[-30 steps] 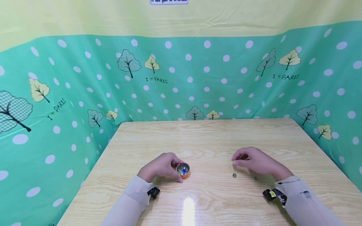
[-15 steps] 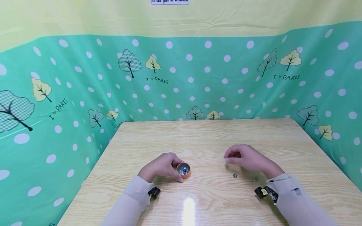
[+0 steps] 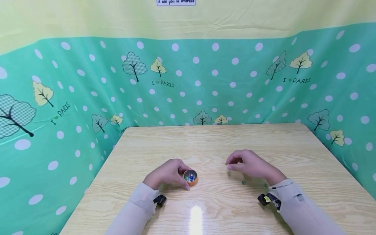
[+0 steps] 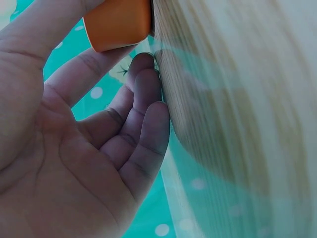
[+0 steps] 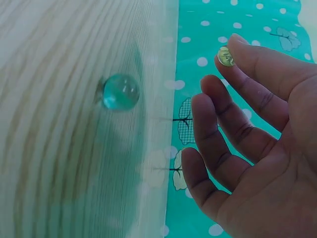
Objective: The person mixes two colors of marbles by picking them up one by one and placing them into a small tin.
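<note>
My left hand (image 3: 166, 173) holds a small orange cup (image 3: 192, 183) upright on the table, thumb and index finger on opposite sides. Inside the cup lie several glass marbles (image 3: 191, 178), one of them blue. In the left wrist view the other fingers curl below the cup (image 4: 121, 22), against the tabletop. My right hand (image 3: 249, 164) hovers above the table, right of the cup. Its thumb and index finger pinch a clear yellowish-green marble (image 5: 226, 56). Beneath the right hand a clear greenish marble (image 3: 243, 182) rests on the wood, with another (image 3: 265, 185) near the wrist.
The light wooden table (image 3: 214, 140) stands against a green dotted cloth (image 3: 205, 81) with tree prints at the back and sides. Black wrist cameras sit under both sleeves. A bright light reflection (image 3: 195, 218) shows on the near tabletop.
My right hand has moved left toward the cup, carrying the pinched marble. The left hand, the cup and the loose marbles on the table have stayed in place.
</note>
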A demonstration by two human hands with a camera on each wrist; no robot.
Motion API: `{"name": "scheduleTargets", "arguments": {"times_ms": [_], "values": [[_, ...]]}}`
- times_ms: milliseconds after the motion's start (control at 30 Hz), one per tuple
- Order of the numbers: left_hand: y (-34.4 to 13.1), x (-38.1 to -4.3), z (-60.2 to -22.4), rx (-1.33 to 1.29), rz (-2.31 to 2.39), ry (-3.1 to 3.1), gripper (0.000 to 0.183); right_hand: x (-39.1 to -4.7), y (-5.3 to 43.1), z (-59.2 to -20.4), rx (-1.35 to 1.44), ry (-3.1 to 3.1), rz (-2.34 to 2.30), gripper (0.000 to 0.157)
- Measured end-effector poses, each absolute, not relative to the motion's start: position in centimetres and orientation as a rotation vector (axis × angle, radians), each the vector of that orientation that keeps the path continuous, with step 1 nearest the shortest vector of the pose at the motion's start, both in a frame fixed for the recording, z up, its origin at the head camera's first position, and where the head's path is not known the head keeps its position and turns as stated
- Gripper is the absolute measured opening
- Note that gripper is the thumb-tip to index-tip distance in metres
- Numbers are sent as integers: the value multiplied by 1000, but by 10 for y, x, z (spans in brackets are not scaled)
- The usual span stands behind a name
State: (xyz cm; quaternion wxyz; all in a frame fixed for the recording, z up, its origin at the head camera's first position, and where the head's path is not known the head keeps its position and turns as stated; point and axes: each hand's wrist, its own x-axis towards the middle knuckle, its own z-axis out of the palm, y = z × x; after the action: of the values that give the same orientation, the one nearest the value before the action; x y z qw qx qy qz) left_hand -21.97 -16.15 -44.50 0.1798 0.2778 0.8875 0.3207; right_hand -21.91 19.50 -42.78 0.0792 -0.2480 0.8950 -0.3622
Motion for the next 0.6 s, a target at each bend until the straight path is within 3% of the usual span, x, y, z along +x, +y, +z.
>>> {"name": "scheduleTargets", "arguments": {"times_ms": [600], "values": [[-161, -220, -444, 776, 920, 2501, 44, -219, 165, -426, -806, 2631, -1124, 12]]}}
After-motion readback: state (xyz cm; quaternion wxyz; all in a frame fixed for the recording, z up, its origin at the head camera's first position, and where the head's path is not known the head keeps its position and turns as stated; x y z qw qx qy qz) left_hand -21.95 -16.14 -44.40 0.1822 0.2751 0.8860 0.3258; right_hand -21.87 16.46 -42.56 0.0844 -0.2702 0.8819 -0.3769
